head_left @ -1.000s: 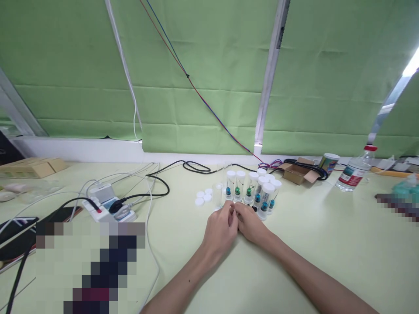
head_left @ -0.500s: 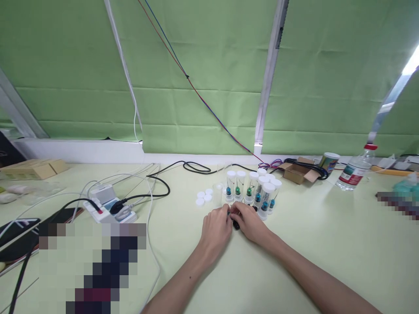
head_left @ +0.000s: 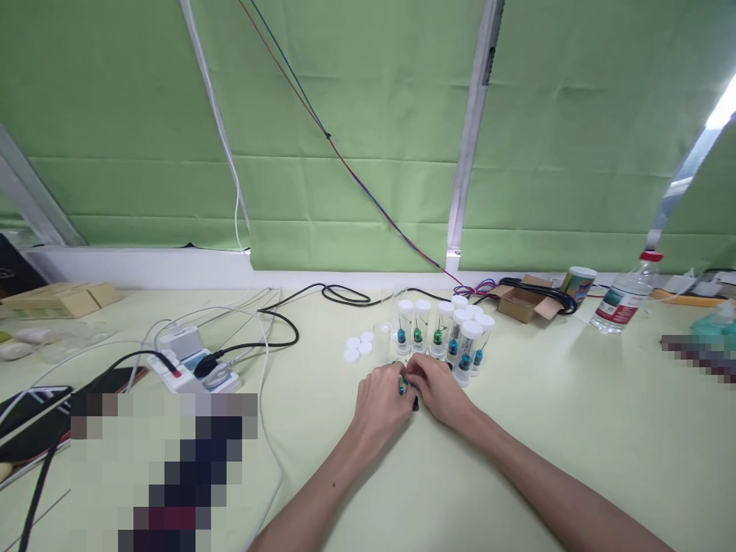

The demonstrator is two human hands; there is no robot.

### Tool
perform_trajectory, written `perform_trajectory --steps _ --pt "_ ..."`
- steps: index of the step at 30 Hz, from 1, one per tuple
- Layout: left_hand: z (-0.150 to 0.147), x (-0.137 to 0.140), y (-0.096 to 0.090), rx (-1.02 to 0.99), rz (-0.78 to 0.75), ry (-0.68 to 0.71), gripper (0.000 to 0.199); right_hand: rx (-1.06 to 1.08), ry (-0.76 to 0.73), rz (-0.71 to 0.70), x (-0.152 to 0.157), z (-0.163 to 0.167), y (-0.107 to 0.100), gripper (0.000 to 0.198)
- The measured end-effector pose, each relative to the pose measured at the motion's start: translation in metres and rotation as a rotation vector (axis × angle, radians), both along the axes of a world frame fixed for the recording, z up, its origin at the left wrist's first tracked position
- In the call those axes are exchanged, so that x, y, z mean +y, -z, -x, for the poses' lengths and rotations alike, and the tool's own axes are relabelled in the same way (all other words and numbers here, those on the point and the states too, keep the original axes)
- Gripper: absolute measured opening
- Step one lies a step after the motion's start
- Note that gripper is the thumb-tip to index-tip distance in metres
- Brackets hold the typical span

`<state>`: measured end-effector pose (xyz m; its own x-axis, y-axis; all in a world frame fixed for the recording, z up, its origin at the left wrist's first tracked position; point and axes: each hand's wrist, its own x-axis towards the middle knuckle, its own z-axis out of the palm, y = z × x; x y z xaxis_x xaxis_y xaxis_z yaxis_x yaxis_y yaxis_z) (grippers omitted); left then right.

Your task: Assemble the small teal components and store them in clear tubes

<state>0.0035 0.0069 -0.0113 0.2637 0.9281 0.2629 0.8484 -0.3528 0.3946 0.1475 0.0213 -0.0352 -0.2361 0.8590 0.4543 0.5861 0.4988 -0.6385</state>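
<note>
My left hand [head_left: 380, 402] and my right hand [head_left: 441, 387] meet fingertip to fingertip low over the table. Both are closed in a pinch around a small blue piece [head_left: 402, 386], largely covered by the fingers. Below the fingertips a small black part [head_left: 415, 404] shows; whether it is joined to the blue piece I cannot tell. Just beyond the hands stand several clear tubes with white caps [head_left: 405, 307], holding blue or green pieces with thin wires. An uncapped clear tube [head_left: 382, 345] stands left of them, beside several loose white caps [head_left: 352, 355].
At left lie a power strip [head_left: 192, 360] and tangled cables [head_left: 281, 341]. A small cardboard box [head_left: 520, 307] with black cable, a can [head_left: 578, 285] and a water bottle [head_left: 621, 303] stand at the back right. A green curtain [head_left: 356, 199] hangs behind.
The fingers have shifted slightly, and more of the blue piece shows between them. Less of the black part is visible below. The tubes and caps stay where they were.
</note>
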Motion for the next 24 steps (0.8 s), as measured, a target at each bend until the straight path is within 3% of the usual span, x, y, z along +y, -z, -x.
perform_trajectory --steps 24 --pt "0.0017 0.004 0.0044 -0.001 0.029 0.042 0.009 0.063 0.071 -0.039 0.0012 -0.001 0.0021 0.012"
